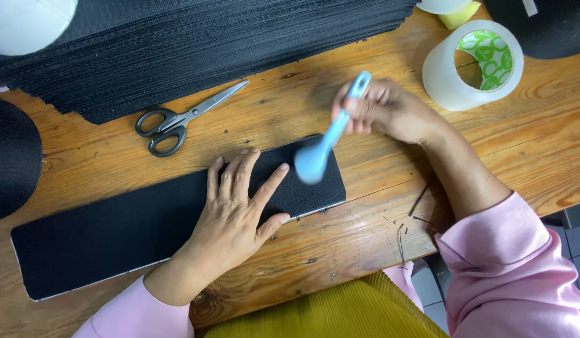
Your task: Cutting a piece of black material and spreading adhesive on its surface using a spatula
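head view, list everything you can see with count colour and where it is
black strip: 1, black with a pale edge, flat across the table's middle and left
blue brush: 1, light blue, blurred, its head over the strip's right end
scissors: 1, grey handles, metal blades, shut, above the strip
fabric stack: 1, black, top left to centre
tape roll: 1, clear with a green and white core, top right
table: 1, brown wood, under it all
thread scraps: a few, dark, near the right forearm
left hand: 1, pink sleeve, flat on the strip
right hand: 1, pink sleeve, gripping the brush handle
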